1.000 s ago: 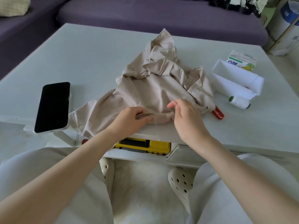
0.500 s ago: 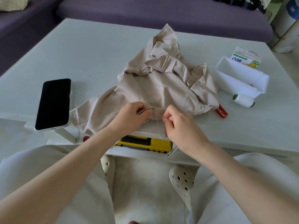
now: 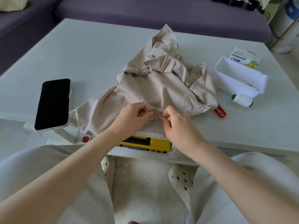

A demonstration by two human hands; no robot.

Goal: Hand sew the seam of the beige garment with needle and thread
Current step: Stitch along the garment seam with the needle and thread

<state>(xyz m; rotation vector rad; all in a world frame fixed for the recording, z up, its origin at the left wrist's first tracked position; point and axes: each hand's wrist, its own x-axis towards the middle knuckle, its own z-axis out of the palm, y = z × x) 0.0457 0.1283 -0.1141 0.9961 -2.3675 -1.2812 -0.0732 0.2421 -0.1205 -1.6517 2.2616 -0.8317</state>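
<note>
Garment point(image 3: 155, 89) heaped mid-table point(image 3: 97, 62). Left hand point(image 3: 133, 118) pinches the seam fold at garment's 6 o'clock edge. Right hand point(image 3: 179, 125), at 3 o'clock of left, pinches needle point(image 3: 158, 114) with curled fingers; thread point(image 3: 156, 125) hangs.

Premises: domestic living room. A purple sofa point(image 3: 145, 12) runs along the far edge of a low white bench point(image 3: 80, 54). A pale fluffy rug point(image 3: 145, 183) lies beneath its near edge, under perforated house clogs point(image 3: 181, 178). A phone point(image 3: 52, 104) lies at the near left corner; a drink carton point(image 3: 244, 59) sits near the right edge.
</note>
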